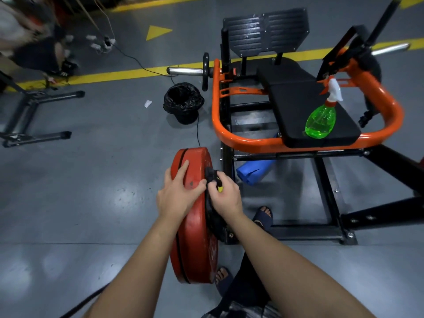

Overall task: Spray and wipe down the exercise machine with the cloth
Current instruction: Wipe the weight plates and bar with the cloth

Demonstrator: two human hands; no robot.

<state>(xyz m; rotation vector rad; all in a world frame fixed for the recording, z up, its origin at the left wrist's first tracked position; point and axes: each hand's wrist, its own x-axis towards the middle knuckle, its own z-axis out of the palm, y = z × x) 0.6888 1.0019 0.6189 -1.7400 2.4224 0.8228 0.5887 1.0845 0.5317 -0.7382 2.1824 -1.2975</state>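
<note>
Left hand: left hand [177, 193] lies flat over the top rim of the red weight plate [195, 237], fingers straight and spread, holding nothing.
Right hand: right hand [226, 196] has its fingers curled, pinching a small black piece [212, 177] with a yellow bit at the inner face of the plate (cloth or clip, I cannot tell which).
Plate: stands on edge at the near left corner of the exercise machine [327, 184], close against its black upright.
Spray bottle: green spray bottle [321, 120] with a white trigger stands upright on the near right part of the black seat pad [296, 104], well apart from both hands.
Machine edges: orange tube frame [231, 136] loops round the seat's near end and both sides; a ribbed black footplate [266, 31] rises at the far end; a chrome bar [185, 71] juts out left from the frame.
Open room: bare grey floor [103, 191] to the left of the plate.
In the way, near: a blue roll [252, 173] lies under the orange tube, just right of the plate; the person's sandalled feet [263, 216] stand beside the base frame.
In the way, further: a black-lined bin [183, 102] sits just left of the frame, with a thin cable [198, 131] running past it toward the plate.
Left side: black rack legs [36, 97] reach across the floor; a paper scrap [148, 103] lies near the bin.
Floor marks: a yellow line [114, 75] crosses behind the bin.
</note>
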